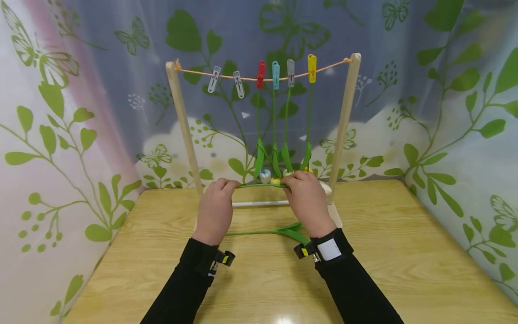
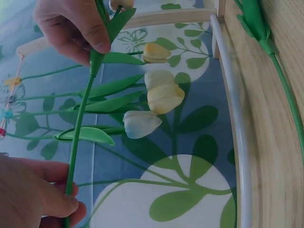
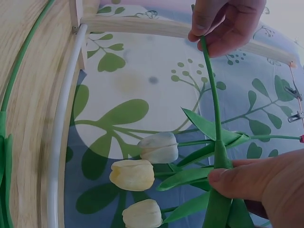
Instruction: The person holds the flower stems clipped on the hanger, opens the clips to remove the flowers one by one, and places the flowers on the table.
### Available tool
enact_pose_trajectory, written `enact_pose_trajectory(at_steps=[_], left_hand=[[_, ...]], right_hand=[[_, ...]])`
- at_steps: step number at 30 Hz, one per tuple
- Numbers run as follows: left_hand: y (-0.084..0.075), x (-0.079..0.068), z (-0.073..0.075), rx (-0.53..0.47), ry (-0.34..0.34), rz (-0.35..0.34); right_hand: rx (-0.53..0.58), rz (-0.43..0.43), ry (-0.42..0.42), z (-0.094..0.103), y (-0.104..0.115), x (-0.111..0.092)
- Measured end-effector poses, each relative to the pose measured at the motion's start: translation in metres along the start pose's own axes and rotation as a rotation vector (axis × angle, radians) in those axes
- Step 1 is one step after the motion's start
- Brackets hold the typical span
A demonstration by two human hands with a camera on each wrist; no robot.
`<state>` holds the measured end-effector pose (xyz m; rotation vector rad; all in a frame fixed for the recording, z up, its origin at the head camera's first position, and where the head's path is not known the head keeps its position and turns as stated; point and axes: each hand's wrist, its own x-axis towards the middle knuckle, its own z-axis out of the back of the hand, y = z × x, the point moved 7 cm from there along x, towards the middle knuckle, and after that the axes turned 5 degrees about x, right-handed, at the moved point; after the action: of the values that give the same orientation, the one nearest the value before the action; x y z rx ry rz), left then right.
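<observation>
Left hand [image 3: 232, 23] and right hand [image 3: 263, 183] pinching green stem [image 3: 212, 90], pale blooms [image 3: 132, 175] beyond

Black sleeves [image 1: 174, 290] meet black straps [image 1: 198, 256] bearing small yellow-marked cameras [image 1: 229, 258], the right showing a white patch [image 1: 329, 249].

Dim wrist views, glare on tabletop [image 1: 388, 256]

Far side: printed curtain [image 1: 234, 31], blue-grey above and whitish below, with green leaves and butterflies. Same print continues left and right on whitish ground; pink band toward far left corner. Wood-grain tabletop [image 1: 404, 256] below; bright glare spot [image 1: 284, 320] at near edge.
</observation>
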<state>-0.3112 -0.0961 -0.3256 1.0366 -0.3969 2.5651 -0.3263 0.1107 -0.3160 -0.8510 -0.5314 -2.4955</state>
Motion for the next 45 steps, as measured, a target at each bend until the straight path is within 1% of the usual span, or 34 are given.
enact_pose_trajectory(at_steps=[3, 5, 11, 13, 18, 20, 24, 28, 32, 38, 42, 45], left_hand=[[0.001, 0.004, 0.0, 0.004, 0.019, 0.01], [0.001, 0.004, -0.002, 0.006, 0.045, 0.017], [0.007, -0.008, -0.012, 0.028, 0.161, 0.037], [0.009, -0.008, -0.013, 0.038, 0.178, 0.041], [0.014, -0.002, -0.016, 0.053, 0.202, 0.035], [0.015, -0.003, -0.019, 0.056, 0.222, 0.034], [0.015, -0.009, -0.025, 0.061, 0.263, 0.046], [0.016, -0.012, -0.03, 0.052, 0.275, 0.05], [0.015, -0.011, -0.029, 0.04, 0.272, 0.042], [0.016, -0.013, -0.029, 0.029, 0.282, 0.042], [0.017, -0.015, -0.035, 0.038, 0.308, 0.039], [0.017, -0.014, -0.042, 0.048, 0.33, 0.02]], right_hand=[[-0.025, 0.012, -0.008, 0.002, 0.001, 0.003], [-0.037, 0.012, -0.009, 0.002, 0.001, 0.004], [-0.059, 0.007, 0.057, -0.012, 0.002, -0.004], [-0.073, 0.001, 0.067, -0.016, 0.002, -0.003], [-0.09, -0.033, 0.111, -0.022, 0.001, 0.003], [-0.09, -0.044, 0.141, -0.025, 0.0, 0.003], [-0.098, -0.057, 0.163, -0.028, 0.0, 0.001], [-0.101, -0.057, 0.159, -0.027, 0.001, -0.002], [-0.112, -0.063, 0.159, -0.026, 0.001, -0.003], [-0.121, -0.08, 0.204, -0.029, 0.001, -0.003], [-0.123, -0.098, 0.243, -0.033, 0.0, -0.004], [-0.137, -0.109, 0.255, -0.037, -0.002, -0.005]])
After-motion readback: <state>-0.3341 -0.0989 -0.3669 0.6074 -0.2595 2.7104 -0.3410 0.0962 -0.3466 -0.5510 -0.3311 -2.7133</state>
